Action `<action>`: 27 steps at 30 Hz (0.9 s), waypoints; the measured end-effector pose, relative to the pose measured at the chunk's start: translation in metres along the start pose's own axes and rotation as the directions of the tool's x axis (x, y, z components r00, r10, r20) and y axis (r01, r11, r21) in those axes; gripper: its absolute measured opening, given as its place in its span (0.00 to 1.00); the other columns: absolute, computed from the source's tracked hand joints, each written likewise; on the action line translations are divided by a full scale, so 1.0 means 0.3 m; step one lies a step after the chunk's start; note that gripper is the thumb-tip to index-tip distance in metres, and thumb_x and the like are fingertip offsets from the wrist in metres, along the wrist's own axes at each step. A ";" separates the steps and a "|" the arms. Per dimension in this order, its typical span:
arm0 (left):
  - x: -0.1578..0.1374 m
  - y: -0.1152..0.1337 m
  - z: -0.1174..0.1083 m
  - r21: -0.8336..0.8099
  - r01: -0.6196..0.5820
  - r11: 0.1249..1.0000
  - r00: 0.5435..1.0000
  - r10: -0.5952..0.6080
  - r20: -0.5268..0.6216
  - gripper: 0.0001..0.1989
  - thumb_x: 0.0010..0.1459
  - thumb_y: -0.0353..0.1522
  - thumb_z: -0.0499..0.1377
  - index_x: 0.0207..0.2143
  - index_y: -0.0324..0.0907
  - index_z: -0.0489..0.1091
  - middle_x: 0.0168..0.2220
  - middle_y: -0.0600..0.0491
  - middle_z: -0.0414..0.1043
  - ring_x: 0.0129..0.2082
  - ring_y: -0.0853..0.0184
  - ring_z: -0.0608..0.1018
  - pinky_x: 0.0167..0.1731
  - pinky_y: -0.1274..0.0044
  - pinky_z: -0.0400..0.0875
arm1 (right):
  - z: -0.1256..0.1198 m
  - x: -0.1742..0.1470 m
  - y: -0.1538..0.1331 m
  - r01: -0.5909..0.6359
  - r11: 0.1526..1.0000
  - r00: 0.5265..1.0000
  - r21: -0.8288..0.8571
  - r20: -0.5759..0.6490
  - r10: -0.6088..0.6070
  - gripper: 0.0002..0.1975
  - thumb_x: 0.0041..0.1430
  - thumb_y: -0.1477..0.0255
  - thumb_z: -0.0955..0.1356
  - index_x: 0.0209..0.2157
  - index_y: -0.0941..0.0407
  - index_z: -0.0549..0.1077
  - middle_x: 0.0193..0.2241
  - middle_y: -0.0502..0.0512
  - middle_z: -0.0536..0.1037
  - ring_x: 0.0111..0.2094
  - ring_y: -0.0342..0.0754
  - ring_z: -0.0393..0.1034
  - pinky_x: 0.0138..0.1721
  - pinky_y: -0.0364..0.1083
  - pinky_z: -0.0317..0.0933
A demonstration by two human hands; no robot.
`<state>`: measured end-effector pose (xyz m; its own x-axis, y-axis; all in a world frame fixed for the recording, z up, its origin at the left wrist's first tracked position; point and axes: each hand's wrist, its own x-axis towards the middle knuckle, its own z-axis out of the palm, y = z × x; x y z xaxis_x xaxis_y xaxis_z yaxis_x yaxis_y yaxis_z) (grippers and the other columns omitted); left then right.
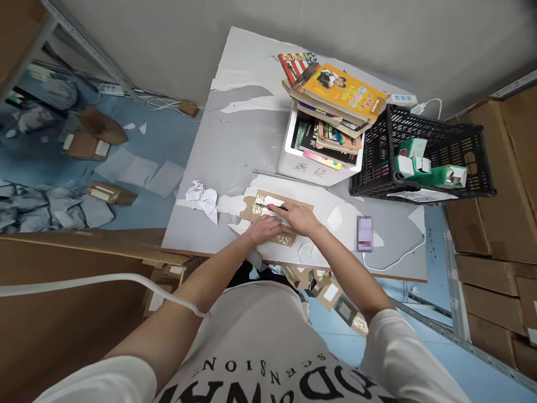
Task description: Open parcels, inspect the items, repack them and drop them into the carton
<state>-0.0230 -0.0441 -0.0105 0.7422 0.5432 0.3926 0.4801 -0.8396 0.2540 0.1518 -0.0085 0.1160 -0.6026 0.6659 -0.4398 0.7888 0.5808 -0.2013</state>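
On the near part of the table lies a flattish cardboard box (302,205) with shiny clear tape on it. My right hand (302,219) is closed around a slim knife (269,207), dark-handled with a red part, and its thin blade points left over the taped cardboard. My left hand (265,228) grips the box's near side with bent fingers, just left of my right hand. How deep the blade sits in the tape is too small to tell. Crumpled white paper (202,200) lies to the left of the box.
Behind stands a white bin (308,169) piled with books (342,95). A black crate (423,196) holding green boxes is to its right. A phone (364,234) on a white cable lies at right. Cardboard boxes (111,193) and paper litter the floor.
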 end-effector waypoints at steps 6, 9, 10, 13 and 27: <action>-0.008 -0.009 0.018 -0.011 -0.024 1.000 1.000 0.024 0.000 0.10 0.64 0.28 0.50 0.39 0.43 0.71 0.35 0.51 0.75 0.36 0.68 0.73 0.35 0.73 0.62 | -0.022 0.014 -0.013 0.031 0.996 0.999 -0.088 0.031 -0.028 0.31 0.65 0.68 0.60 0.67 0.45 0.45 0.50 0.59 0.70 0.45 0.53 0.70 0.39 0.46 0.59; -0.007 -0.009 0.024 -0.012 -0.013 1.000 1.000 0.013 -0.020 0.10 0.63 0.28 0.50 0.38 0.43 0.71 0.36 0.51 0.75 0.35 0.67 0.73 0.34 0.73 0.62 | -0.039 0.020 -0.035 0.016 0.990 0.998 -0.138 0.060 -0.008 0.31 0.65 0.71 0.59 0.66 0.45 0.45 0.51 0.59 0.70 0.42 0.52 0.71 0.37 0.46 0.59; -0.006 -0.009 0.025 -0.007 -0.014 1.000 1.000 0.014 -0.020 0.10 0.63 0.28 0.51 0.38 0.43 0.72 0.35 0.50 0.75 0.35 0.67 0.73 0.34 0.73 0.63 | -0.045 0.022 -0.041 0.015 0.989 0.998 -0.150 0.070 -0.005 0.31 0.65 0.72 0.58 0.66 0.45 0.46 0.51 0.60 0.69 0.41 0.52 0.72 0.37 0.46 0.59; -0.003 -0.008 0.022 -0.013 -0.015 1.000 1.000 0.015 0.003 0.10 0.63 0.29 0.51 0.38 0.43 0.72 0.35 0.50 0.75 0.35 0.66 0.73 0.35 0.72 0.64 | -0.059 0.023 -0.047 0.030 0.983 0.996 -0.184 0.087 -0.015 0.30 0.65 0.73 0.56 0.66 0.46 0.46 0.53 0.60 0.68 0.41 0.52 0.72 0.38 0.47 0.59; 0.000 -0.006 0.005 0.070 -0.043 0.997 0.999 0.044 -0.018 0.08 0.64 0.30 0.50 0.38 0.42 0.70 0.37 0.51 0.75 0.34 0.68 0.73 0.32 0.73 0.60 | -0.065 -0.061 -0.018 -0.055 0.970 0.986 -0.238 0.141 0.091 0.25 0.68 0.68 0.54 0.65 0.47 0.50 0.51 0.63 0.70 0.41 0.53 0.73 0.36 0.47 0.59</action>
<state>-0.0232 -0.0428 -0.0123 0.7542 0.5052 0.4195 0.4790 -0.8602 0.1747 0.1562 -0.0146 0.1423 -0.5054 0.6433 -0.5751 0.7694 0.6377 0.0372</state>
